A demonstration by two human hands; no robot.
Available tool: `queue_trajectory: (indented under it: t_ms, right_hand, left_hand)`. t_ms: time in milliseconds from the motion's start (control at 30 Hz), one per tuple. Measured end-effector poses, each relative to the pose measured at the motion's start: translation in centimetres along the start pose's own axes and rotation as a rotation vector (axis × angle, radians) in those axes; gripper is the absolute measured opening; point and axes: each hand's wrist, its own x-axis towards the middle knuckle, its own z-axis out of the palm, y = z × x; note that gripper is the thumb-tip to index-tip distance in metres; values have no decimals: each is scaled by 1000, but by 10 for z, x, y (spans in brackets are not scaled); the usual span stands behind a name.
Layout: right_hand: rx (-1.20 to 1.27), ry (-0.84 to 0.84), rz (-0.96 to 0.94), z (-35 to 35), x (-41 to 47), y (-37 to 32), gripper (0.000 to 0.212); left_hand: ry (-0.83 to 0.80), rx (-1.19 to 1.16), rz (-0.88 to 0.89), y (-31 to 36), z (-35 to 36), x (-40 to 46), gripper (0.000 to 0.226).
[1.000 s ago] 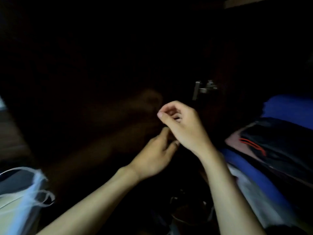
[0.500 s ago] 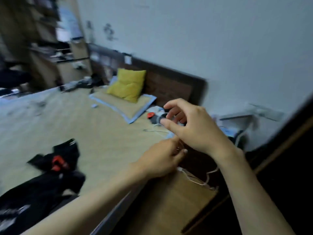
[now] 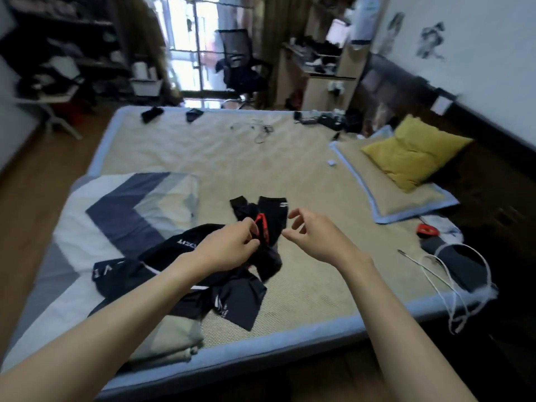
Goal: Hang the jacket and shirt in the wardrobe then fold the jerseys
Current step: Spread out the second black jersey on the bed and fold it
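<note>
Dark jerseys lie crumpled in a heap on the bed (image 3: pixel 237 158). One black jersey (image 3: pixel 269 224) has a red collar trim and white print. A navy one (image 3: pixel 232 300) with white lettering spreads toward the near edge. My left hand (image 3: pixel 229 248) hovers over the heap with its fingers pinched together at the red trim; whether it grips the cloth I cannot tell. My right hand (image 3: pixel 316 239) floats just to the right of the black jersey, fingers apart, holding nothing.
A folded grey-and-navy quilt (image 3: pixel 124 216) lies left of the jerseys. A yellow pillow (image 3: pixel 414 152) sits at the head end. White cables (image 3: pixel 452 274) and dark cloth lie at the right edge. An office chair (image 3: pixel 240 62), desk and shelves stand beyond the bed.
The view has swung from the dark wardrobe, past the headboard, to the bed. Both hands, held together before, have parted and now hang over the jerseys.
</note>
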Motion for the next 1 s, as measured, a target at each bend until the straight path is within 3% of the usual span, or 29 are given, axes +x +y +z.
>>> queue_trajectory:
  t_ms: [367,567,700,867,1000]
  right_hand:
    - [-75,-425,-203,114,167,40,48]
    - [-104,-606,-258,199,201,55,48]
    - [-127,-713,-272,264,208,50,49]
    - [-133,-786,-282,333,213,33,45]
    - [-154,-941,-250,395,207,23,42]
  left_hand:
    - [44,-39,-576,-128,37,53,22]
    - [-54,-60,-845,-196,91,41,24]
    - [-160,-61,-972,-237,131,24,36]
    - [-275,20,-999,-280,170,8,73]
    - [-315,303,-887,-317,196,8,73]
